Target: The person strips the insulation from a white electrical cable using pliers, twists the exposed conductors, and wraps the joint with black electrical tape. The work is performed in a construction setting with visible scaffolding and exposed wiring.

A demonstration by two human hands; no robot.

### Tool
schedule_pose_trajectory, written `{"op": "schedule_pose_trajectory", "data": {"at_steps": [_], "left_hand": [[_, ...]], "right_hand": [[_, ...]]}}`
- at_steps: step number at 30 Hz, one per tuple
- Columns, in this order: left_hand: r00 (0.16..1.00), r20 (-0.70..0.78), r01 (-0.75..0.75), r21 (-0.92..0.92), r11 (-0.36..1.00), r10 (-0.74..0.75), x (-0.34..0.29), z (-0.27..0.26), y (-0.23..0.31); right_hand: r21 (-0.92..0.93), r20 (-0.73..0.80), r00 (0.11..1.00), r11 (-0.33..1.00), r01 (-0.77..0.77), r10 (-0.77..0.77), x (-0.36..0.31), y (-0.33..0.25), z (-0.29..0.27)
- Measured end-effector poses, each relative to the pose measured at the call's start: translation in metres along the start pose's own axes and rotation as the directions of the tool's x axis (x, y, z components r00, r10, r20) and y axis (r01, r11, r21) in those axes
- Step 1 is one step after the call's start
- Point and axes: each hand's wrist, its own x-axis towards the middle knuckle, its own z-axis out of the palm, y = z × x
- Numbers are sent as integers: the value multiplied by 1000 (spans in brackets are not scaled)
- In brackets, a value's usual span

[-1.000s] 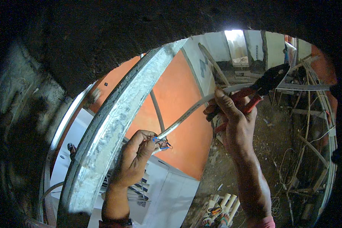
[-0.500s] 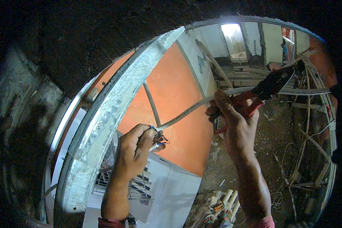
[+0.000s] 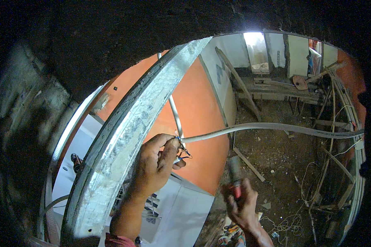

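Note:
My left hand [image 3: 157,166] is closed, thumb against fingers, pinching the stripped wire ends [image 3: 184,151] of an electrical cable. Thin blue, dark and white strands poke out around the fingertips. From there the thick pale cable [image 3: 251,126] runs off to the right. A second white cable [image 3: 175,113] comes down from above to the same spot. Lower and to the right, my right hand [image 3: 244,206] is closed around red-handled pliers [image 3: 235,177]. Motion blurs the pliers, and their jaws point up; whether these are open I cannot tell.
A galvanised metal beam [image 3: 123,127] slants up just left of my left hand. Beyond it stands an orange wall [image 3: 202,164]. Far below lies a dirt floor [image 3: 272,164] with wood pieces and loose wire [image 3: 286,226]. Several cables [image 3: 358,177] bundle along the right.
My right hand has come down and toward me with the pliers, away from the thick cable. My left hand keeps its pinch on the wires, and the view has shifted slightly.

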Motion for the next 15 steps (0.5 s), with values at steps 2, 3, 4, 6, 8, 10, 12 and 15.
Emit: {"op": "schedule_pose_trajectory", "data": {"at_steps": [2,3,4,6,8,10,12,15], "left_hand": [[1000,1,1,-54,999,-1,2,-1,-3],[1000,-5,-2,-59,998,2,5,-5,-5],[1000,-14,-4,-61,998,3,6,-4,-7],[1000,-14,8,-75,997,-9,10,-7,-10],[999,6,35,-94,995,-34,13,-8,-11],[1000,-6,27,-119,993,-28,16,-6,-11],[1000,-8,21,-146,989,-23,18,-5,-10],[1000,-11,9,-223,975,-12,21,1,-10]], "right_hand": [[-231,63,992,965,120,-109,-3,0,0],[-315,67,965,912,261,-253,0,-4,2],[-399,117,932,843,362,-345,4,-10,2],[-403,-8,991,908,118,-133,9,-27,1],[-454,-44,999,890,-45,28,11,-42,-6],[-534,40,955,802,269,-294,17,-51,-18],[-599,161,920,706,378,-356,19,-56,-32],[-753,104,904,562,344,-414,25,-59,-43]]}}
